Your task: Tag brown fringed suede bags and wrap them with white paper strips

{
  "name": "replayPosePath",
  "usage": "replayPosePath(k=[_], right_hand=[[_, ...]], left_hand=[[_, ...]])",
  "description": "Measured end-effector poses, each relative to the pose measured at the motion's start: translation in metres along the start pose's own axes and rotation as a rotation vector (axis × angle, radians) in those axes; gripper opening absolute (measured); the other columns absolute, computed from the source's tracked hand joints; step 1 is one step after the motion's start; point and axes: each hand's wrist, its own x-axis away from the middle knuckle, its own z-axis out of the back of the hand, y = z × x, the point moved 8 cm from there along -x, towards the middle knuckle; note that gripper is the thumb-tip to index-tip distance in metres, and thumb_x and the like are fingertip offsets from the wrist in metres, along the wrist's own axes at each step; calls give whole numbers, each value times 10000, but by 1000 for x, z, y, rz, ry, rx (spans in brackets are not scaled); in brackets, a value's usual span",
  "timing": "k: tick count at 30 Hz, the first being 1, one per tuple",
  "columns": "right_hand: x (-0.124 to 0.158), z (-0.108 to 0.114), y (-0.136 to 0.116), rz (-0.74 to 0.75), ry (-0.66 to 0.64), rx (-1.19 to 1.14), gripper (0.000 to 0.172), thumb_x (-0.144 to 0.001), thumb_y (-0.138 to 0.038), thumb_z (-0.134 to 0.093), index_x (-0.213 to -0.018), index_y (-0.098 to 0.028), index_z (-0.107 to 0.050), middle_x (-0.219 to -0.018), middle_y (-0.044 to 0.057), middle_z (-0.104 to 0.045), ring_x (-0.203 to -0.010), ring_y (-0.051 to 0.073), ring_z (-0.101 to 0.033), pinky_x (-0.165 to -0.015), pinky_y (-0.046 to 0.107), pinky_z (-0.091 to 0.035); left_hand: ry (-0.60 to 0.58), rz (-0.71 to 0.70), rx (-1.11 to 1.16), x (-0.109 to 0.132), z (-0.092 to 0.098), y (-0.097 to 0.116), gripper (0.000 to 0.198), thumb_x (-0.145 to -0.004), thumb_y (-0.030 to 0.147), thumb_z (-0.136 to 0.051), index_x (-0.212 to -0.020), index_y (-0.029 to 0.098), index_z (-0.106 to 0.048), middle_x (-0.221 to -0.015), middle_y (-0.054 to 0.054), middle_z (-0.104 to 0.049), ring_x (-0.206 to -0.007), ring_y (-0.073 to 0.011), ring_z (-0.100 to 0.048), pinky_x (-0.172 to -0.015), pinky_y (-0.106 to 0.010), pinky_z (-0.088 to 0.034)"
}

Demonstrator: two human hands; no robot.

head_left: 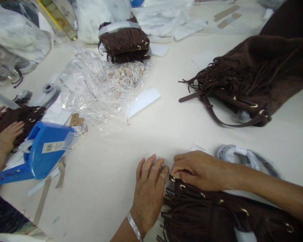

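Observation:
A brown suede fringed bag [217, 215] with small gold rings lies at the table's near edge, under my forearm. My left hand [148, 188] rests knuckles-up at the bag's top left corner, its fingers curled against the table. My right hand [197, 169] comes in from the right, fingers pinched at the same corner near a gold ring. What the fingertips hold is hidden.
A second fringed bag [244, 80] lies at the right, and a banded bundle of fringe [125, 42] at the back. Crumpled clear plastic [98, 87] covers the middle. A blue tape dispenser [44, 148] and another person's hands [2, 134] are at the left. A grey wrapped strap [242, 158] lies near my right wrist.

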Motion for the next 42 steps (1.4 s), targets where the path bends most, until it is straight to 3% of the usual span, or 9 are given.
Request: replayPosePath(k=[7,12,17,28,37,42], right_hand=[[1,-3,-13,-71,13,182,155,-896,-211,-523,-897,-222,-678,-866,25,-621,-775,157,-612,-713,256,-424],[1,-11,-16,-102,38,278,217,-944,-217,-459,-891,-207,-670,-864,40,-608,-790,164,-606,-694,262,-421],[5,-14,-17,-89,79,309,246,-976,-245,-425,-879,-201,-647,-885,40,-603,-798,163,-591,-706,271,-421],[16,-25,-8,-185,203,214,224,-979,-299,-423,-974,-211,-629,-957,44,-600,-879,181,-582,-822,304,-450],[19,-31,-6,-186,255,174,232,-985,-303,-406,-946,-206,-614,-949,45,-605,-873,179,-583,-798,299,-450],[19,-32,-4,-174,268,152,246,-990,-310,-398,-945,-205,-615,-930,46,-606,-877,183,-583,-788,299,-447]], left_hand=[[89,125,53,1,10,0,294,-882,105,-539,-1158,200,-570,-1378,-102,-476,-1397,-317,-281,-1126,-568,-337],[267,306,74,20,23,3,97,-869,135,-594,-956,176,-590,-1178,-113,-505,-1240,-292,-423,-1037,-510,-407],[143,431,121,35,12,12,71,-907,184,-562,-890,217,-623,-960,-49,-563,-940,-220,-505,-832,-409,-428],[101,622,196,27,6,12,68,-893,198,-590,-848,220,-636,-940,-32,-590,-909,-214,-509,-824,-392,-387],[133,693,208,30,1,15,127,-882,160,-578,-776,216,-621,-877,-39,-612,-842,-223,-523,-754,-390,-375],[74,780,245,29,-9,14,145,-894,172,-550,-776,213,-624,-864,-43,-622,-826,-219,-542,-745,-376,-372]])
